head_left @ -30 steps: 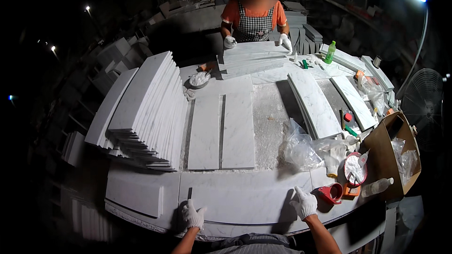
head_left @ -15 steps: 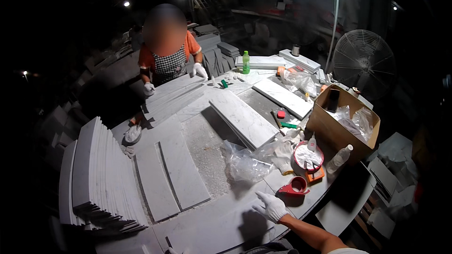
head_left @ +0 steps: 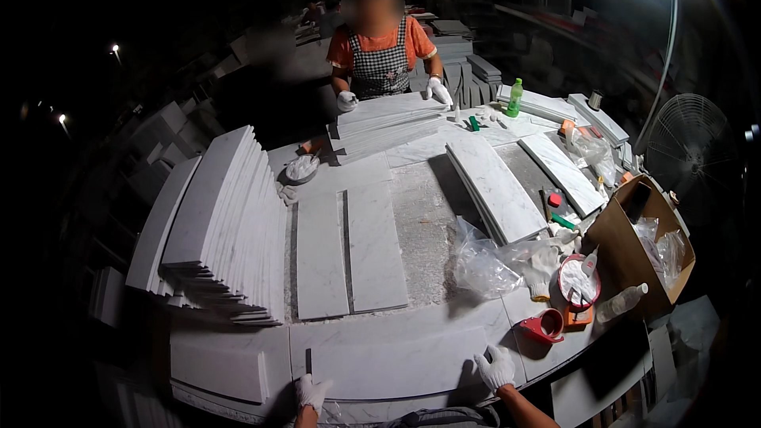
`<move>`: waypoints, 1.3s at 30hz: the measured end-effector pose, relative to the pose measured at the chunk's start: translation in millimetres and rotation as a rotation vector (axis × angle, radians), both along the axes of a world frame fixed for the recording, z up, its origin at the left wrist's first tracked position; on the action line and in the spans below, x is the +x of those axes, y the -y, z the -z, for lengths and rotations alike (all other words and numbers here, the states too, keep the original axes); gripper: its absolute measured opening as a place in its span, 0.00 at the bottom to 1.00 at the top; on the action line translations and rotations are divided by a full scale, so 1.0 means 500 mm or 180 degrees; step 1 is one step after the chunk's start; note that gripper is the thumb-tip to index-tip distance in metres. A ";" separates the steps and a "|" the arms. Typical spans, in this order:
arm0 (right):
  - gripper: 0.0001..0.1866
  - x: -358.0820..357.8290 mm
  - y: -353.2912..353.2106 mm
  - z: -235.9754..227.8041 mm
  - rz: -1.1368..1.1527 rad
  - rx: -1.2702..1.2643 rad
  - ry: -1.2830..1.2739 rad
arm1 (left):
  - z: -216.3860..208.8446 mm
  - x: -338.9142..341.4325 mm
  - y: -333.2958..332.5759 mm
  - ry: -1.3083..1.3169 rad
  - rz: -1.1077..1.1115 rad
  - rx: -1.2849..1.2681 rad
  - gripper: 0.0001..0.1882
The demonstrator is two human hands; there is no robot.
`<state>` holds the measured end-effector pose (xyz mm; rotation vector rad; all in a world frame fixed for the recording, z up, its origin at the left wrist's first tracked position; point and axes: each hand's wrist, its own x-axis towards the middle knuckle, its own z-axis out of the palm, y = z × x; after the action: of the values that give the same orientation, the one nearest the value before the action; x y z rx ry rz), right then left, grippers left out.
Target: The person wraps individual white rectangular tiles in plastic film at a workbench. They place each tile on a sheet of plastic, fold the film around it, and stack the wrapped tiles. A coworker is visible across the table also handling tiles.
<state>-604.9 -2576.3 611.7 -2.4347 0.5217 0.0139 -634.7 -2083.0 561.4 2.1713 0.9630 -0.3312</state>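
Gloved hands flank a long, grey-veined white slab (head_left: 396, 361), which lies flat at 6 o'clock on a worktable (head_left: 432, 250). The left hand (head_left: 311, 393), at 7 o'clock, has its thumb apart from its fingers at the slab's left end; whether it grips cannot be told. The right hand (head_left: 497, 368), at 5 o'clock, is loosely spread beside the other end, with no firm hold visible. Good handling would seem to call for level support at both ends, fingers beneath, thumbs above, sparing the thin corners from knocks.

At 3 o'clock, an open cardboard box (head_left: 626, 257) holds clear plastic bags (head_left: 674, 257). Nearer in, a red-rimmed bowl (head_left: 598, 292) carries a white substance, a small bottle (head_left: 589, 262) leaning in it. Another bowl (head_left: 305, 179), at 10 o'clock, is heaped with white material. A green bottle (head_left: 515, 99) stands upright at 1 o'clock.
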 end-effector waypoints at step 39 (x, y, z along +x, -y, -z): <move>0.36 -0.038 -0.009 0.039 -0.0350 -0.0605 0.0588 | -0.076 0.038 0.017 -0.0309 0.1191 0.0752 0.40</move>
<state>-624.0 -2572.0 592.0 -2.6136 0.3182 -0.2217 -615.4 -2091.2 599.1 2.5751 0.6679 -0.5261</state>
